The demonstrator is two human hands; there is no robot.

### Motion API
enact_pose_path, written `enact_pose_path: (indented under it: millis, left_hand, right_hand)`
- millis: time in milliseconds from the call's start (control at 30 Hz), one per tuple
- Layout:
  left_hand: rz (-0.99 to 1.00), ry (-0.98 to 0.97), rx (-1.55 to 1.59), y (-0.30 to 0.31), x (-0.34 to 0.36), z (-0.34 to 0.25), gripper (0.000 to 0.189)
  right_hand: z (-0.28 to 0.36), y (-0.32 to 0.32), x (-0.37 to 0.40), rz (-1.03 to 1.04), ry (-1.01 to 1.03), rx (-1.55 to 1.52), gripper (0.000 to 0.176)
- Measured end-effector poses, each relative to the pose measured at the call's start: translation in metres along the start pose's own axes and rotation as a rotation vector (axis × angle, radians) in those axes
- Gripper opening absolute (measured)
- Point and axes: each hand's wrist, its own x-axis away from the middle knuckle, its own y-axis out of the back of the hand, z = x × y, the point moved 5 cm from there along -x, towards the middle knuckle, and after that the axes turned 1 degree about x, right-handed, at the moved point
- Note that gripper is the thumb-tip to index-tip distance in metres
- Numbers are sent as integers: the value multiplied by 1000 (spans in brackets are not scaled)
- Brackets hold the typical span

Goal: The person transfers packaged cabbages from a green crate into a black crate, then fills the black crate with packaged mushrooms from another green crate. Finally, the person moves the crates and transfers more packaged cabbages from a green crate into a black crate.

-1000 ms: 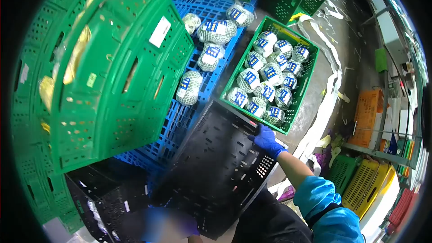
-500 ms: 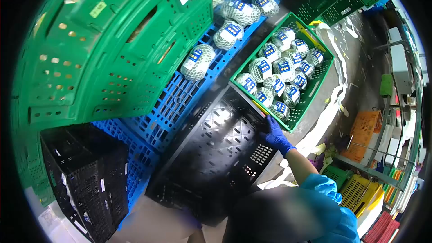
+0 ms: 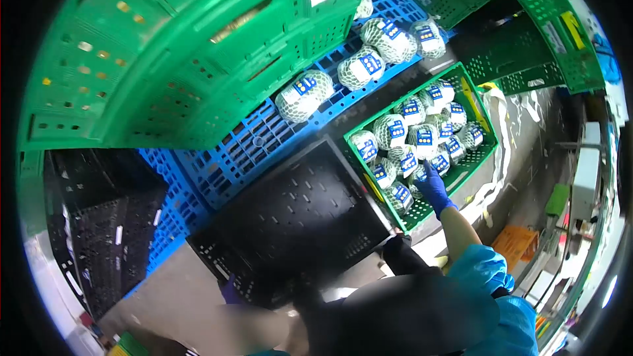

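Observation:
My right hand (image 3: 433,191), in a blue-purple glove, reaches over the near side of the green crate (image 3: 465,183). Its fingers are stretched out onto a round, pale green netted vegetable (image 3: 418,189) with a blue label, which they partly cover. Several more such vegetables (image 3: 390,132) fill this crate. At the lower left, my left hand (image 3: 231,290), gloved too, is closed on the edge of a black crate (image 3: 283,204) that leans tilted in front of me; most of that hand is hidden. Nothing lies inside the black crate.
A tall stack of green crates (image 3: 198,59) stands at the left on a blue pallet (image 3: 247,151). Several netted vegetables (image 3: 304,95) lie along the pallet. Black crates (image 3: 109,231) are stacked at the lower left. A shelf rack with an orange crate (image 3: 515,245) is at right.
My right hand has let go of the black crate's rim and moved onto the vegetables in the green crate. The black crate has swung leftward and tilted, and the view has shifted.

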Motion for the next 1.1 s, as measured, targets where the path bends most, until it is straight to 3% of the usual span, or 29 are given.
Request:
enact_pose_path:
  millis: [33,67,133,200,233,300,367,400,433,500,533,600,700,767,933,967,1100]
  left_hand:
    - [-172,119,-199,-29,24,-24,60]
    - [-188,134,-195,-61,31,-15,60]
    - [-343,-505,-294,-118,46,-35,44]
    - [-222,-770,-779,-218,61,-41,50]
    - [-53,-856,-628,-289,90,-71,43]
    - [408,-990,-660,-402,133,-104,39]
    - [692,-1056,-433,-493,152,-94,43]
    - [757,-1045,-354,-532,158,-95,44]
    - [758,-980,-361,-567,159,-92,48]
    - [521,-940,-404,-621,140,-70,64]
    - [391,-895,-476,-637,129,-64,70]
    - [151,-887,-1018,-654,110,-62,74]
    - [-81,-774,-1409,-670,66,-42,64]
    - [-213,-733,-1489,-675,45,-31,60]
    - [-156,-718,-1595,-682,46,-44,51]
    - [-30,-708,-1582,-686,46,-43,47]
    - [-39,-994,-1478,-688,66,-49,37]
  right_hand:
    - [-10,-13,-21,-50,146,34,89]
    - [-2,-14,-35,8,133,6,93]
    - [11,-13,-64,71,45,-107,97]
    - [3,-30,-106,-62,250,-103,111]
    - [2,-36,-125,-81,283,-121,114]
    - [15,-39,-155,-128,297,-10,123]
    - [27,-49,-177,-77,341,-28,128]
    - [29,-54,-186,-106,419,-30,129]
    - [22,-64,-196,-32,311,17,132]
    - [10,-81,-210,-84,377,69,135]
    - [8,-88,-214,-155,400,174,136]
    - [17,-82,-213,-74,304,176,137]
    - [18,-77,-224,-58,427,105,137]
    - [17,-77,-225,-48,462,97,133]
    - [5,-67,-206,-113,567,-12,112]
    - [1,-64,-205,-146,550,-104,109]
    - [-12,-48,-186,-351,730,-311,104]
